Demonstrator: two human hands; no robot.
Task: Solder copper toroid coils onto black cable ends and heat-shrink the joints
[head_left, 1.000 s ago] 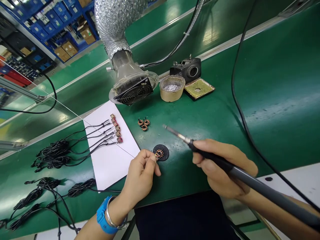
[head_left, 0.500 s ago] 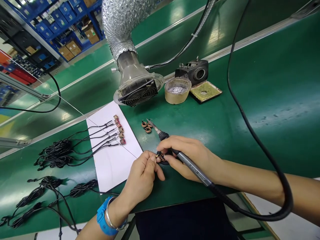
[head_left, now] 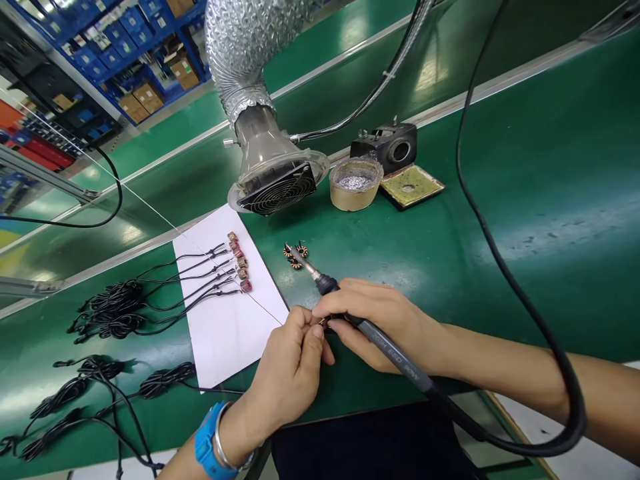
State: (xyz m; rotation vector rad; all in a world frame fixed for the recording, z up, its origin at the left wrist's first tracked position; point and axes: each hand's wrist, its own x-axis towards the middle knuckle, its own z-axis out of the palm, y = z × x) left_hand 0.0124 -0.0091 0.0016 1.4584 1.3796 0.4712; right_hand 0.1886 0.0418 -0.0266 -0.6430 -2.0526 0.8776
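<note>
My right hand [head_left: 380, 320] grips a soldering iron [head_left: 390, 350], its metal tip pointing up-left toward three small copper-wound coils [head_left: 295, 255] on the green bench. My left hand [head_left: 293, 363], with a blue watch at the wrist, pinches a small copper coil [head_left: 323, 323] where the two hands' fingertips meet. That coil is almost hidden by the fingers. The iron's black cord [head_left: 550, 360] loops off to the right.
A white sheet [head_left: 220, 320] to the left carries several black leads ending in small components [head_left: 239, 261], with bundled black cables [head_left: 107, 310] beyond it. Behind stand a fume extractor fan [head_left: 277, 183], a solder pot [head_left: 356, 183] and an iron stand with a sponge [head_left: 411, 187].
My right hand swung the iron in from the right and came to my left hand's fingertips. Both hands now close over the coil, which had lain on a black disc.
</note>
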